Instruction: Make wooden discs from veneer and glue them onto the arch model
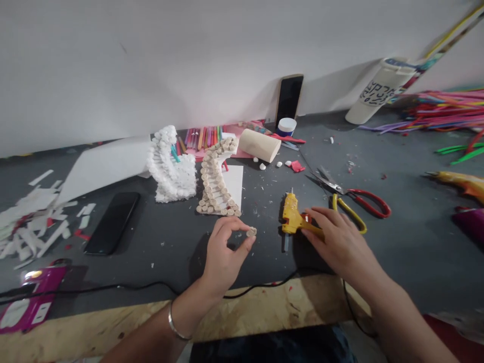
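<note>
My left hand (pixel 223 252) pinches a small round beige paper disc (pixel 251 232) between thumb and fingertips, just above the dark mat. My right hand (pixel 338 239) rests on the handle of a yellow glue gun (pixel 291 216) that lies on the mat, fingers curled around it. Behind my left hand stands a curved beige model (pixel 217 184) made of rolled paper discs and rods, on a white sheet. A similar white curved model (pixel 170 166) stands to its left.
Scissors with red and yellow handles (pixel 350 199) lie right of the glue gun. A black phone (pixel 112 222) lies at left, paper scraps (pixel 34 222) beyond it. Another phone (pixel 289 98) leans on the wall. Coloured sticks (pixel 434 108) pile at far right. A black cable (pixel 113 287) runs along the mat's edge.
</note>
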`<state>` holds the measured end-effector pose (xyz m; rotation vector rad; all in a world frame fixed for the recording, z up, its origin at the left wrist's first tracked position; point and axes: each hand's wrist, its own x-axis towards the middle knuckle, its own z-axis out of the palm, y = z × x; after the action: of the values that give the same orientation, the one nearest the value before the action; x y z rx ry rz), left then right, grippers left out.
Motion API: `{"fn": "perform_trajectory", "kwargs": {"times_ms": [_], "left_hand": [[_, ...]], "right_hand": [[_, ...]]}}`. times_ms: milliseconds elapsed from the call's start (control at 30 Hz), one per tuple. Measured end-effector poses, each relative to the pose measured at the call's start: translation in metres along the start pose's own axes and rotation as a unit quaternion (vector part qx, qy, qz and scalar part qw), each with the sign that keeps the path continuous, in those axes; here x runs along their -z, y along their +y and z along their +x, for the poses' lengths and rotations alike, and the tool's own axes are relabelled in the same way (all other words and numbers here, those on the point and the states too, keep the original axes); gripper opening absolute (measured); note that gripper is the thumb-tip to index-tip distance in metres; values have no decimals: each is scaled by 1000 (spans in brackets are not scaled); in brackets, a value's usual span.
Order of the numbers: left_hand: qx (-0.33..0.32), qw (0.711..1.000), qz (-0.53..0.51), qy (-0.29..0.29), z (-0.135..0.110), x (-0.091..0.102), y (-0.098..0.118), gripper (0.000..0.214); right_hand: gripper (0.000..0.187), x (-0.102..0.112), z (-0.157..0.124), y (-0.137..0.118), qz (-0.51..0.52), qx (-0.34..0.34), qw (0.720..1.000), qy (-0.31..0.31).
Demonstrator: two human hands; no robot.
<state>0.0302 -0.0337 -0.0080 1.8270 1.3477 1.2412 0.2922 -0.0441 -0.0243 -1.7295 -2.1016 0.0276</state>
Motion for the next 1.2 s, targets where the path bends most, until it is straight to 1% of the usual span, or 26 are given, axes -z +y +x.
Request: {"fn": "perform_trajectory", "kwargs": {"times_ms": [67,167,300,367,433,500,533,600,700,800,867,933,1033,1133,1167,1200], "left_hand": [[-2,1000,-1,-2,0,0,0,6],[7,1000,5,-3,-1,-1,-2,7],[28,1000,4,11,0,2,-3,15],[48,999,-15,19,2,5,-4,17],[90,994,-65,24,5,6,-7,17],[151,975,-157,29,9,6,-9,20],[183,959,-213,34,12,6,-9,22],[240,917,-315,39,17,5,-9,27],[301,862,-408,19,23,7,-4,29],[337,820,-461,-28,25,10,0,28],[362,796,-482,-51,25,11,1,27],[381,780,-492,-63,23,12,0,27],[403,765,-498,-67,20,12,-2,29],[426,749,-503,-63,18,11,-3,34],[426,751,-501,-62,18,11,-3,35],[418,760,-494,-63,17,10,-2,36]], "right_hand": [[39,-4,-2,8,-25,16,999,-32],[39,-6,2,6,-45,38,997,-42],[29,-6,16,-2,-64,50,995,-54],[25,-3,20,-2,-52,40,997,-50],[27,3,21,-1,-11,8,1000,-24],[26,13,19,-3,82,-41,996,-2],[24,19,17,-6,144,-63,988,2],[20,29,11,-17,262,-94,960,2],[23,37,4,-41,340,-83,937,-18],[30,37,0,-63,406,-49,910,-67],[37,35,0,-73,420,-24,901,-105],[45,35,3,-79,410,5,904,-118],[53,36,8,-84,390,46,915,-89],[52,35,11,-86,366,70,926,-66],[50,35,11,-86,359,79,928,-60],[48,35,11,-86,354,84,930,-56]]}}
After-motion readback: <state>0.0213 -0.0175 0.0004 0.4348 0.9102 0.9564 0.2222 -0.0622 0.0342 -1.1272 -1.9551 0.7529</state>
